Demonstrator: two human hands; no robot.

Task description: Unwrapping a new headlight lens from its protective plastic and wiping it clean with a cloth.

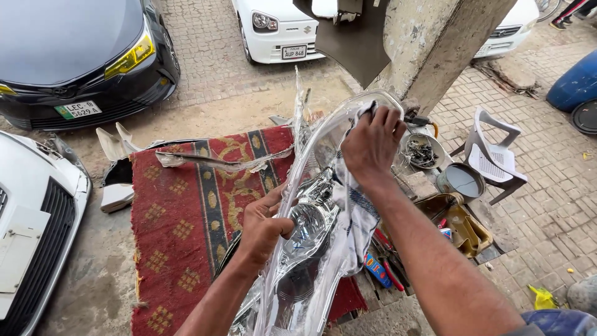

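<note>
A car headlight (311,230) with a clear lens and chrome inner parts stands tilted on end in front of me. My left hand (264,221) grips its left side near the round projector lens. My right hand (371,144) presses a white striped cloth (354,218) against the upper edge of the lens; the cloth hangs down over the headlight's right side.
A red patterned rug (186,218) lies on the ground below. Right of it are a tool tray (463,227), a round tin (461,180), a bowl of small parts (421,151) and a white plastic chair (494,155). A concrete pillar (435,43), parked cars (81,56) and a white bumper (37,218) surround.
</note>
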